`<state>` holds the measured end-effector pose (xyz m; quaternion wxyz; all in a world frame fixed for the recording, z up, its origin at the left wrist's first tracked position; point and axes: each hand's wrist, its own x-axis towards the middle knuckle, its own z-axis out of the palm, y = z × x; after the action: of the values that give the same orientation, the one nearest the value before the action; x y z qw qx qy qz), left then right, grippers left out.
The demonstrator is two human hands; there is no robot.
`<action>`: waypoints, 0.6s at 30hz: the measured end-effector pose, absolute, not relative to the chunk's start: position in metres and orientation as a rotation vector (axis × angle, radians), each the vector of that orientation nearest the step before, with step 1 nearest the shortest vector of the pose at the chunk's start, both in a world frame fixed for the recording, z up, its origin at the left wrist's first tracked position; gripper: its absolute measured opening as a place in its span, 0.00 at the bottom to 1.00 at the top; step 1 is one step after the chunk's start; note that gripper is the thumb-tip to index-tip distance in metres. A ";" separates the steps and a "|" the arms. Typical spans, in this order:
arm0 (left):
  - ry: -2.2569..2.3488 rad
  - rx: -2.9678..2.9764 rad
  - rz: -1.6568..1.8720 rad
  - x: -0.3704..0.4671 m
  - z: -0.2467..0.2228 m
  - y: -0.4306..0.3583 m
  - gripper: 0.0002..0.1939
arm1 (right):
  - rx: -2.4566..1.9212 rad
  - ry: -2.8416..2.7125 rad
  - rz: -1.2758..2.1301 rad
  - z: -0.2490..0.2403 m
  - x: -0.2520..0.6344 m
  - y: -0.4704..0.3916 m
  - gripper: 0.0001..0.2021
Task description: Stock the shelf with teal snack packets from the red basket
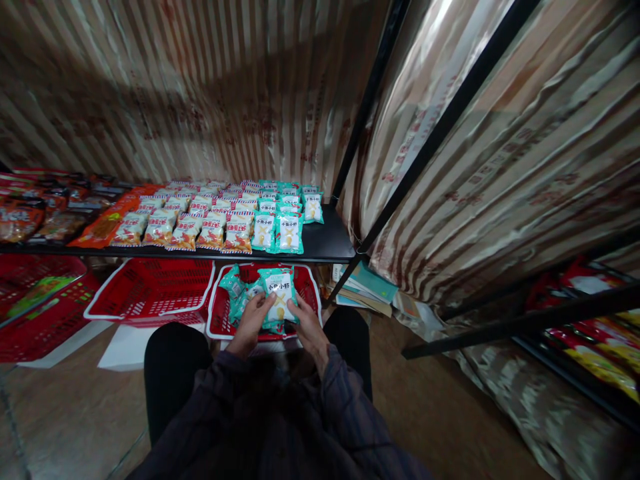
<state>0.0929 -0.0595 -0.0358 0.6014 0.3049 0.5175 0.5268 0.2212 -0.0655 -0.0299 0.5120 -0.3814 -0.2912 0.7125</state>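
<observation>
You have one snack bag point(281, 295) over the red basket point(312, 288) — its top edge points away from you, toward the basket's far rim, and its long axis runs roughly from your body outward, printed face up, lettering upright to you. The bag looks plump, teal at the borders, with a white panel, dark characters and a yellowish picture. Your left hand point(253, 325) and right hand point(309, 327) both grip it by its sides, thumbs on the front — the fingers behind are largely hidden. Similar teal bags point(234, 285) lie in the basket; beyond it, a black shelf point(327, 241) carries more packets
</observation>
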 end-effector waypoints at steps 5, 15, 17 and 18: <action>1.150 0.681 1.219 0.095 -0.037 -0.058 0.24 | -0.917 -0.697 1.659 -0.041 0.223 -0.061 0.25; 1.224 0.676 1.203 0.100 -0.038 -0.058 0.24 | -1.079 -0.716 1.525 -0.052 0.223 -0.052 0.25; 1.262 0.624 1.187 0.102 -0.036 -0.057 0.23 | -1.092 -0.708 1.510 -0.054 0.223 -0.052 0.23; 1.276 0.601 1.187 0.103 -0.036 -0.057 0.23 | -1.098 -0.704 1.505 -0.055 0.223 -0.052 0.23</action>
<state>0.1031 -0.0573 -0.0356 0.6047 0.2596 0.5513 0.5129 0.2231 -0.0522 -0.0554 0.5441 -0.4626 -0.2966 0.6340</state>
